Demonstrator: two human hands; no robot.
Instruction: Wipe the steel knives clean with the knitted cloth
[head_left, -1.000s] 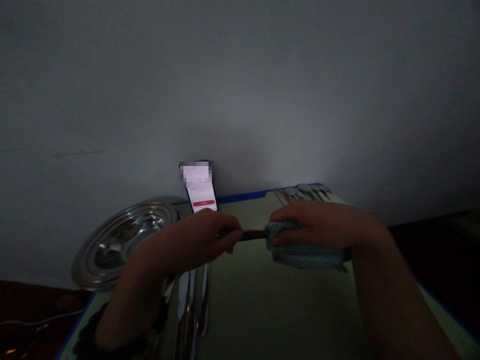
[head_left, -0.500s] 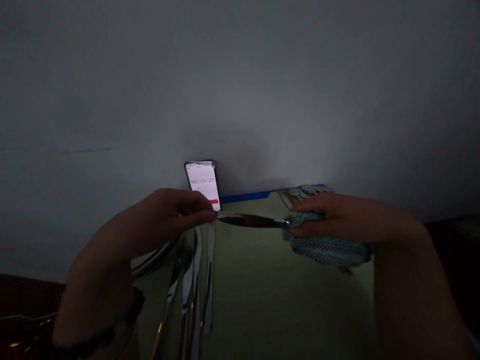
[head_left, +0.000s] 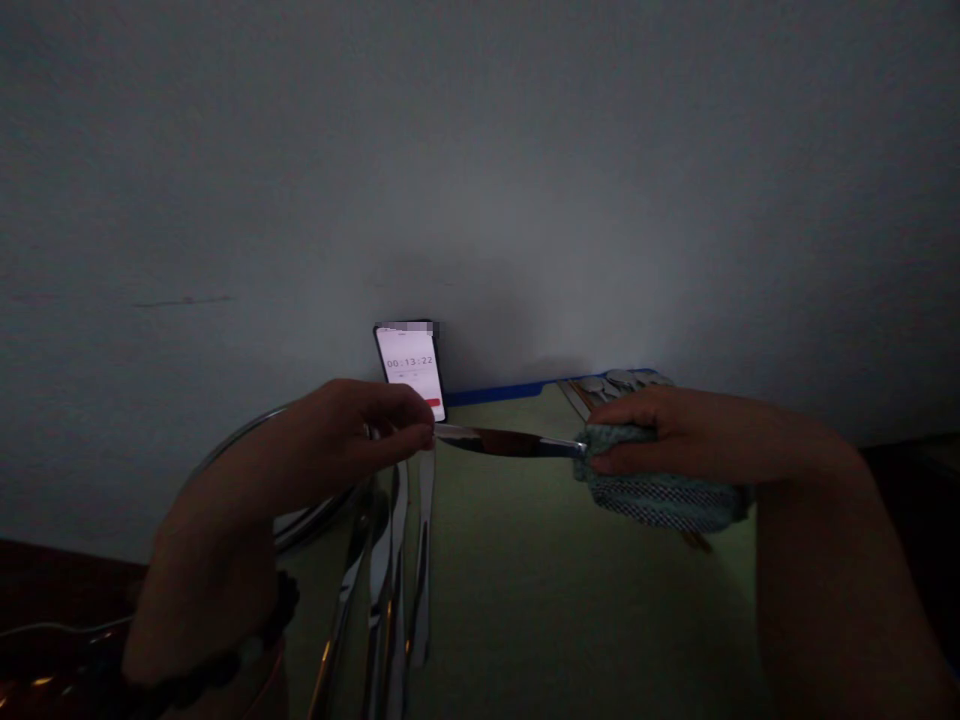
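Observation:
A shiny table knife (head_left: 502, 442) lies level between my two hands above the green tabletop. The fingertips of my left hand (head_left: 375, 420) pinch its blade tip. Wrapped round the handle end is a green checked cloth (head_left: 660, 500), and my right hand (head_left: 645, 430) is closed on the cloth and the knife inside it. The handle itself is hidden by cloth and fingers. Below my left hand several table knives (head_left: 379, 590) lie roughly side by side, handles towards me.
A phone (head_left: 411, 365) showing a running timer leans on the grey wall (head_left: 480, 180). Several spoons (head_left: 619, 382) lie at the back right, partly behind my right hand. A round metal rim (head_left: 244, 432) shows behind my left forearm. The green tabletop (head_left: 540, 600) has a blue back edge.
The whole view has shifted slightly to the right. The timer went from 00:13:21 to 00:13:22. Both hands keep the same hold on the knife and cloth.

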